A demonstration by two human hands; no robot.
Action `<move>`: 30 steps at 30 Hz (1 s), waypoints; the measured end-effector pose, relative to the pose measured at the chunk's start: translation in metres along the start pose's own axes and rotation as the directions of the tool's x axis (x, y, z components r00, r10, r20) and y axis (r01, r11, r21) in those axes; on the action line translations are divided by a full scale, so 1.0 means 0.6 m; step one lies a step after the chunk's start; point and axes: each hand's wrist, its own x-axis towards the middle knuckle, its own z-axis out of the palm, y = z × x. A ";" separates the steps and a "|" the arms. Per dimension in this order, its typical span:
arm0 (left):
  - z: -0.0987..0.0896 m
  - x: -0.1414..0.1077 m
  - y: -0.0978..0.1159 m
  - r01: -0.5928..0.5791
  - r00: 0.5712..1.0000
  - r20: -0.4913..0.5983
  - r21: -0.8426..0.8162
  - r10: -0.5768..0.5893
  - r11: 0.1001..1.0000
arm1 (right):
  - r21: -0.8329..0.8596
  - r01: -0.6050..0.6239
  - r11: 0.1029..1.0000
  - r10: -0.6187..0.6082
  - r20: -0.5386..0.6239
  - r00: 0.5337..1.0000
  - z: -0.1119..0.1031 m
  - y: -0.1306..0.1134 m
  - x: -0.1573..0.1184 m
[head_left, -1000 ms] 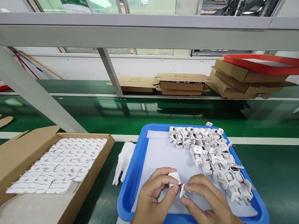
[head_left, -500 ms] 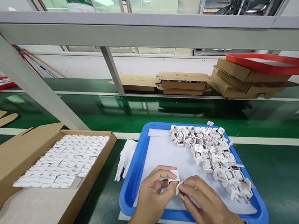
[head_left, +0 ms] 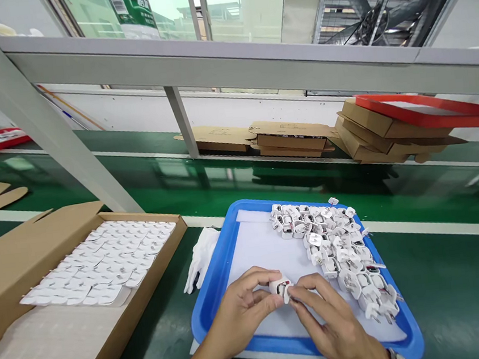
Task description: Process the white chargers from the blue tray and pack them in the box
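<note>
My left hand (head_left: 249,299) is closed around a small white charger housing (head_left: 277,284), whose opening faces right and shows something dark and red inside. My right hand (head_left: 338,323) pinches the white end piece (head_left: 286,295) of that charger at the opening. Both hands are over the near part of a blue tray (head_left: 216,282) lined with a white sheet (head_left: 252,244). Along the tray's right side lie many white charger plugs (head_left: 346,257), some with metal prongs and wires showing.
Left of the tray, a cardboard box (head_left: 149,294) holds rows of flat white pieces (head_left: 114,255). Between them lies a white glove (head_left: 200,259). A grey metal frame (head_left: 231,60) crosses above the green bench. Cardboard boxes (head_left: 291,140) and a red tray (head_left: 429,111) are at the back.
The white end piece has turned and come closer to the housing's opening, which now faces more toward me. My right hand has moved up slightly. The view has tilted up a little.
</note>
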 end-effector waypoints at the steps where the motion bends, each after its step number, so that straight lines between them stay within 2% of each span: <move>1: -0.001 0.000 -0.002 0.007 1.000 -0.001 0.018 -0.007 1.000 | -0.008 0.004 1.000 -0.004 0.013 1.000 -0.001 -0.001 0.000; 6: -0.005 0.001 -0.002 -0.027 0.999 0.045 0.190 0.019 0.981 | -0.030 0.033 0.999 -0.032 0.047 0.998 0.000 -0.005 0.002; 9: -0.007 0.001 0.001 -0.034 0.997 0.076 0.219 0.018 0.975 | -0.033 0.050 0.998 -0.049 0.044 0.998 0.001 -0.006 0.004; 12: -0.007 -0.001 -0.001 -0.027 0.996 0.084 0.207 0.010 0.978 | -0.013 0.040 0.999 -0.039 0.023 0.999 0.001 -0.008 0.005; 16: -0.002 -0.004 -0.004 -0.024 0.993 0.113 0.129 0.009 0.991 | 0.067 -0.037 0.997 0.035 0.028 0.999 0.002 -0.006 0.003; 20: 0.008 -0.006 0.000 -0.022 0.996 0.087 0.055 0.017 0.998 | 0.189 -0.087 0.978 0.079 0.049 0.996 0.004 0.000 0.000; 22: 0.011 -0.008 0.002 -0.034 0.998 0.062 0.013 0.033 0.999 | 0.262 -0.187 0.947 0.173 0.076 0.982 0.004 0.002 0.000; 25: 0.013 -0.010 0.001 -0.055 0.998 0.032 -0.054 0.057 0.997 | 0.381 -0.354 0.854 0.332 0.123 0.935 0.001 0.006 0.004; 30: 0.013 -0.012 -0.007 -0.093 0.995 0.023 -0.106 0.096 0.990 | 0.595 -0.473 0.650 0.448 0.204 0.871 -0.002 0.016 0.010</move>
